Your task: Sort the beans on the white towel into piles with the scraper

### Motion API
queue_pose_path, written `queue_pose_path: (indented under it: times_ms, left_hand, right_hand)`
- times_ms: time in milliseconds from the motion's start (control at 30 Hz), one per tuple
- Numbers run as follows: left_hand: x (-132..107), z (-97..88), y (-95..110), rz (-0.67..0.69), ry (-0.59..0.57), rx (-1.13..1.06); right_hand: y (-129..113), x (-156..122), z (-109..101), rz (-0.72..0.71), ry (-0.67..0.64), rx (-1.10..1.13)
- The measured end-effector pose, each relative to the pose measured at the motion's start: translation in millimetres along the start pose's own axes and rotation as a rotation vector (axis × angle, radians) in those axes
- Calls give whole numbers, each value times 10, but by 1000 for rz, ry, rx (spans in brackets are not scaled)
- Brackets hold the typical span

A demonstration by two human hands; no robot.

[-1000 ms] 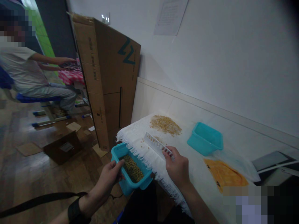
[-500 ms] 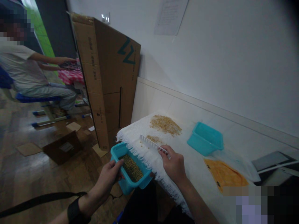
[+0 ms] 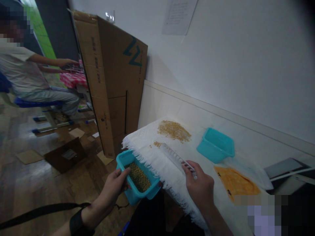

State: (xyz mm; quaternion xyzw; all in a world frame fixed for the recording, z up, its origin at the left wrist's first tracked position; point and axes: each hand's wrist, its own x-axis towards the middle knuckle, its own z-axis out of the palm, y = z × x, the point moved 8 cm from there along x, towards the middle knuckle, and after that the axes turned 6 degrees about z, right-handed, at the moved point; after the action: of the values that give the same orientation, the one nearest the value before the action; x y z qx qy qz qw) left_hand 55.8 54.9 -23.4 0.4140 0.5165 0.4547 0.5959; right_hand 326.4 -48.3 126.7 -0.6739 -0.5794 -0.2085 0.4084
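As the left hand [image 3: 116, 182] grips a turquoise bin [image 3: 137, 195], the right hand [image 3: 201, 186] clutches a white strip [image 3: 173, 156], partly covering it.

2 teal tubs [image 3: 133, 196] [image 3: 207, 152]; 2 bean heaps [image 3: 174, 130] [image 3: 157, 144]; 1 wht slotted strip [image 3: 173, 155]; 1 wht cloth [image 3: 140, 139]; 1 orange pc [image 3: 236, 183]; 1 wall sht [image 3: 179, 16].

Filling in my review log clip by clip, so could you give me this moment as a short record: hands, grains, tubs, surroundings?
Left hand: left hand grips the rim of a turquoise tub
Tub contents: yellowish-green grains
Right hand: right hand holds a slotted white strip
On white cloth: larger grain pile; small cluster by the strip's far end
Second tub: right of the larger pile
Surroundings: tall carton; seated person beyond it, at left
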Motion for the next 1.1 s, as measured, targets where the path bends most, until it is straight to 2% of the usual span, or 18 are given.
queue_pose_path:
  times_ms: [133, 600, 900, 1100]
  left_hand:
    - [-7, 21, -18, -11, 7, -4]
    - [-33, 22, -8, -17, 7, -25]
    - [-22, 21, -14, 0, -7, -30]
    - [-19, 28, -17, -8, -14, -37]
  right_hand:
    - [134, -18, -19, -43, 33, -135]
    - [16, -93, 1, -88, 37, -119]
    - [-74, 24, 217, -83, 8, -95]
    - [-67, 48, 253, -57, -30, -94]
